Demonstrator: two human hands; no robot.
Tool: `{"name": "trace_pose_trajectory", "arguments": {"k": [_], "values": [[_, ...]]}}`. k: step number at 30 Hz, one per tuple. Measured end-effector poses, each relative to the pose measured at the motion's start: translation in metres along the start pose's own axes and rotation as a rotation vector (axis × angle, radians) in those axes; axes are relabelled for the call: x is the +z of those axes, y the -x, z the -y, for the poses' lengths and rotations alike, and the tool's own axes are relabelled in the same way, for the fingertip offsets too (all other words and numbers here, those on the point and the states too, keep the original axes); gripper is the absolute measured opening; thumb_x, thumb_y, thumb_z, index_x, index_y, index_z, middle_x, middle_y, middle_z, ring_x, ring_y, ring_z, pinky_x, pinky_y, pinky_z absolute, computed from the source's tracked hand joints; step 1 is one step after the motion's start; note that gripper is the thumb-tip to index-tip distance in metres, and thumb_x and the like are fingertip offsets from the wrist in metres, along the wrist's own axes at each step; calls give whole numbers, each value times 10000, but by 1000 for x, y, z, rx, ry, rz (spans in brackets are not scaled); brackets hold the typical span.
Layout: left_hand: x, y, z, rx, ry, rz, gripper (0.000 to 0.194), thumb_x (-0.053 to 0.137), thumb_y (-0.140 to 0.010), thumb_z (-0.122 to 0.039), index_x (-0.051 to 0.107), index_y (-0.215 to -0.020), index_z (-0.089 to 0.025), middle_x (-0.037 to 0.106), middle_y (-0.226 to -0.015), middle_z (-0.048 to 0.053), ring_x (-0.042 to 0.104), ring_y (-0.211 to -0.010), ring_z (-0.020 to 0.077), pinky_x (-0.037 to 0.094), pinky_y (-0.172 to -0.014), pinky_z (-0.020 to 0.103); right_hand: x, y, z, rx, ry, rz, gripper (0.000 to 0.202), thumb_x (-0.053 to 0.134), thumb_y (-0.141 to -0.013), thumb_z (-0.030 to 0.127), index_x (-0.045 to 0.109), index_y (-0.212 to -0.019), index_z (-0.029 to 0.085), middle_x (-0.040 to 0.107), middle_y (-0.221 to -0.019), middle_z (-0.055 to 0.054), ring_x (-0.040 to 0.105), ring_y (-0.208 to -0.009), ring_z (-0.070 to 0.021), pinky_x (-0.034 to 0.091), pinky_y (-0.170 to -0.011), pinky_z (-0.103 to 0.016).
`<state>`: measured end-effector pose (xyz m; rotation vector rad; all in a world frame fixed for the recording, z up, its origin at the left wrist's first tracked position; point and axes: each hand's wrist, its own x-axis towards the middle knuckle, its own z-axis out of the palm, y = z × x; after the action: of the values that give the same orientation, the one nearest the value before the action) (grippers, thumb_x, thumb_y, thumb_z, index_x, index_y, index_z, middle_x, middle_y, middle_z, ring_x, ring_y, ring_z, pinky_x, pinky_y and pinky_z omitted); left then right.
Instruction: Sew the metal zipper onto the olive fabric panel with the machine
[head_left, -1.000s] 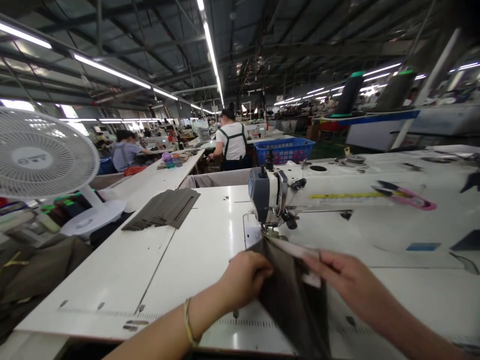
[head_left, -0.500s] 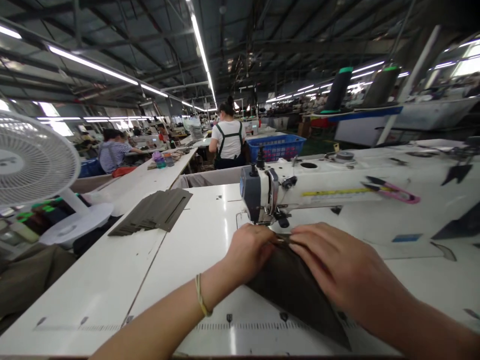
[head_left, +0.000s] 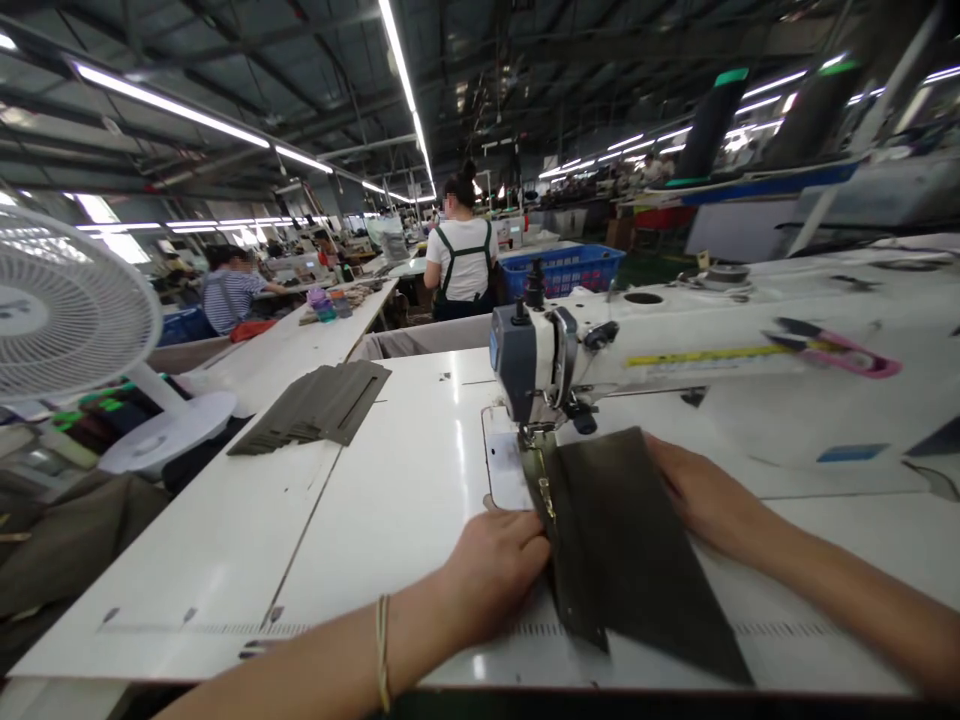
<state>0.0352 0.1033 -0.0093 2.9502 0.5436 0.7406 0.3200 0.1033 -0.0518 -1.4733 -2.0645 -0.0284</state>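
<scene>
A dark olive fabric piece lies on the white table, its top edge at the needle area of the sewing machine. A brass-coloured zipper part runs along its left strip. My left hand, with a band on the wrist, has its fingers closed on the fabric's left edge, below the machine's foot. At the fabric's upper right edge is my right hand, its fingertips partly hidden behind the cloth.
Stacked olive fabric pieces lie left on the table. A white fan stands at far left. Pink-handled snips rest against the machine arm. A blue basket and people at other tables are beyond.
The fabric has opened out flatter, and its top is now under the machine head with the zipper part showing. My left hand has moved down, my right hand to the right. The view has shifted slightly.
</scene>
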Motion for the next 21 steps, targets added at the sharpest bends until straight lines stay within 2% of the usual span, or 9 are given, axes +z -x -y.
{"name": "trace_pose_trajectory", "arguments": {"k": [2, 4, 6, 8, 11, 14, 17, 21], "values": [[1, 7, 1, 12, 31, 91, 103, 438, -789, -121, 527, -756, -161, 603, -826, 46, 567, -757, 154, 453, -759, 283, 1, 8, -16, 10, 8, -23, 409, 335, -863, 305, 586, -1120, 108, 572, -1190, -184, 524, -1112, -335, 410, -938, -539], [0, 3, 11, -39, 40, 106, 135, 451, -762, -108, 549, -839, -159, 616, -917, 50, 569, -871, 168, 430, -842, 310, 4, 13, -19, 21, -4, -48, 410, 339, -857, 304, 598, -1110, 112, 561, -1205, -187, 495, -1147, -334, 386, -962, -540], [2, -9, 24, -99, -15, 88, 189, 441, -791, -110, 563, -929, -151, 617, -998, 62, 542, -995, 190, 412, -881, 332, 4, 14, -16, 31, -36, -41, 403, 334, -863, 298, 615, -1092, 122, 567, -1201, -177, 491, -1157, -307, 378, -990, -481], [8, -20, 35, -131, -87, 94, 158, 450, -821, -144, 581, -909, -143, 622, -986, 73, 517, -1045, 213, 400, -906, 353, -3, 10, -13, 112, -87, -21, 415, 325, -873, 332, 628, -1068, 129, 592, -1169, -165, 538, -1106, -281, 419, -959, -414], [18, -30, 41, -149, -138, 109, 112, 482, -808, -150, 585, -765, -138, 625, -866, 72, 537, -974, 219, 396, -908, 366, -17, -7, -12, 302, -137, 10, 494, 255, -898, 441, 652, -968, 156, 685, -944, -121, 654, -826, -235, 525, -746, -357], [22, -32, 38, -162, -164, 100, 73, 511, -764, -124, 579, -737, -128, 612, -836, 82, 536, -907, 225, 400, -888, 392, -19, -29, -13, 364, -121, 73, 508, 280, -882, 506, 645, -756, 177, 667, -643, -55, 622, -560, -184, 494, -534, -293], [22, -31, 36, -178, -204, 103, 55, 534, -732, -99, 582, -726, -126, 599, -815, 82, 522, -865, 229, 417, -835, 396, -12, -44, -14, 328, -55, 81, 343, 425, -825, 469, 606, -712, 200, 637, -607, -17, 596, -561, -173, 439, -521, -271], [21, -33, 37, -177, -218, 94, 102, 533, -774, -93, 572, -690, -136, 599, -790, 60, 520, -843, 212, 421, -802, 375, -8, -45, -8, 248, 109, 27, 211, 435, -827, 337, 555, -715, 204, 620, -676, -42, 567, -627, -202, 400, -581, -313]]}}
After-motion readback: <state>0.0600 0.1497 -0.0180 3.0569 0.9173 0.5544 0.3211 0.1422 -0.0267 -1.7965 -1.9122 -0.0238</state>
